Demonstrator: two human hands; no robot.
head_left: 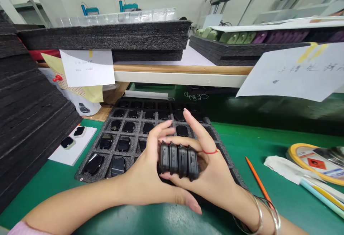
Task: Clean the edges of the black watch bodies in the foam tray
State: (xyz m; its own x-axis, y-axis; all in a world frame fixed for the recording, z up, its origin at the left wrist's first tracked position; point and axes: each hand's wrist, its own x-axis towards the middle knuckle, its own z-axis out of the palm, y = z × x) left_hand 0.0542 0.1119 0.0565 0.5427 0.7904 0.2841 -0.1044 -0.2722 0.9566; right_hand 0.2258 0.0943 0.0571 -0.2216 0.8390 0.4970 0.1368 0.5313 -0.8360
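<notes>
Watches [174, 159] are standing gathered, four in a row, my right hand [216, 161] gripping them, my half-open left hand [145, 173] cupping one end, others [124, 144] filling the tray's [114, 151] left edge.

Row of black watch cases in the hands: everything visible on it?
Four black watch cases stand side by side on edge, narrow sides toward the camera. They look like dark plastic or rubber, rounded at the ends, each visible side bearing an oblong inset with a small, unreadable mark. The right hand holds the row, fingers above and below; the left hand cups close to its left end, exact contact unclear. Their flat faces are mostly hidden.
</notes>
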